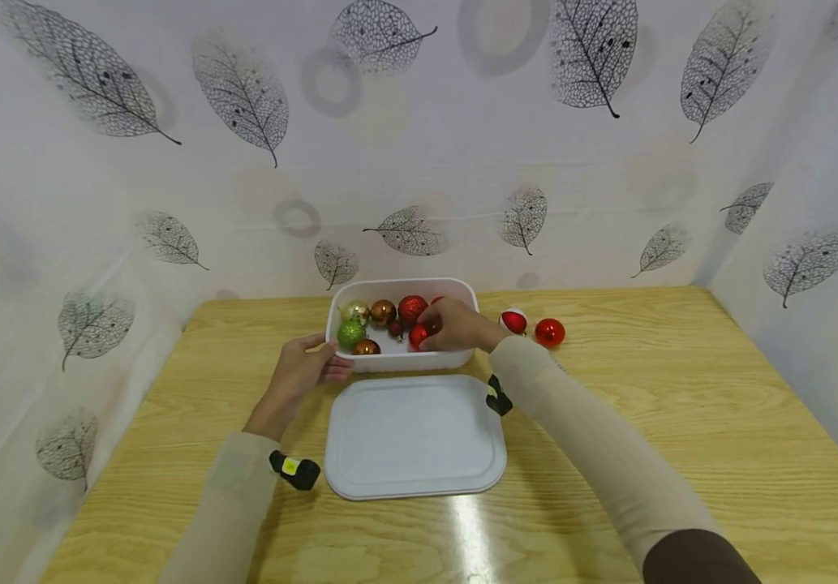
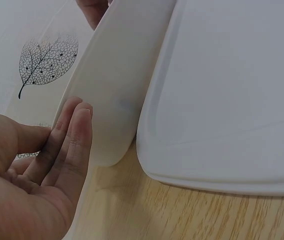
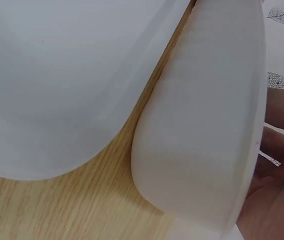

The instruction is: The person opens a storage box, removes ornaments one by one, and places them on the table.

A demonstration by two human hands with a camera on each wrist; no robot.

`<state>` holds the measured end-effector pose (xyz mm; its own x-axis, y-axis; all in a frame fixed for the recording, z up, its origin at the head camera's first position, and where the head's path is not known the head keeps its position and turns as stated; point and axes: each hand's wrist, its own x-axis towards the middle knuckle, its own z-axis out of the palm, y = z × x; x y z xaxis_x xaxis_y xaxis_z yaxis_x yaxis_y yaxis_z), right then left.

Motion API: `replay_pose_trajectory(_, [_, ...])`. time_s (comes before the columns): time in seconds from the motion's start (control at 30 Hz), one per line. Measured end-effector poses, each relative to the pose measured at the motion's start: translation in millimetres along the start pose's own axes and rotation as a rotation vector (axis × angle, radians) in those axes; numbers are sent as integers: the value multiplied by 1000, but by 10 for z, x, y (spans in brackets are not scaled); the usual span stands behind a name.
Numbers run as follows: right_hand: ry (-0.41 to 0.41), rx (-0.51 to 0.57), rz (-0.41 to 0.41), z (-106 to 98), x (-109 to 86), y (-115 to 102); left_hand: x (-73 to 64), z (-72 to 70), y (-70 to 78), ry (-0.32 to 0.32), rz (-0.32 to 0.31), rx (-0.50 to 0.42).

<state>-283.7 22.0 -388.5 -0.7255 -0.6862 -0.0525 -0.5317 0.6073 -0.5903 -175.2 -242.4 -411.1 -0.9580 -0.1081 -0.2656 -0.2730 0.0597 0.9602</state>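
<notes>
A white plastic box (image 1: 404, 363) holds several Christmas baubles: a green bauble (image 1: 351, 333), a pale gold bauble (image 1: 356, 312), copper-brown baubles (image 1: 383, 313) and red ones. My left hand (image 1: 300, 369) pinches the box's front left corner, thumb at the rim and fingers against the outer wall, as the left wrist view shows. Over the box's right end reaches my right hand (image 1: 457, 324), its thumb and fingers around a shiny red bauble (image 1: 419, 336). The right wrist view shows that hand (image 3: 282, 165) behind the box wall, fingertips hidden.
The flat white lid (image 1: 415, 438) lies on the wooden table (image 1: 645, 405) just in front of the box. To the right of the box sit a red-and-white bauble (image 1: 513, 320) and a red bauble (image 1: 550, 332). A leaf-patterned curtain (image 1: 411, 178) hangs behind.
</notes>
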Motion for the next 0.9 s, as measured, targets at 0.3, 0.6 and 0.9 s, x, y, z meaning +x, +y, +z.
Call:
replay_pose_trajectory(0.3, [28, 57, -37, -115, -33, 1, -7, 10, 5, -4, -1, -5])
replay_pose_trajectory(0.6, [40, 98, -2, -286, -105, -19, -16, 8, 16, 1, -8, -10])
replay_pose_trajectory(0.9, [61, 268, 26, -469, -276, 47, -15, 17, 29, 7, -19, -7])
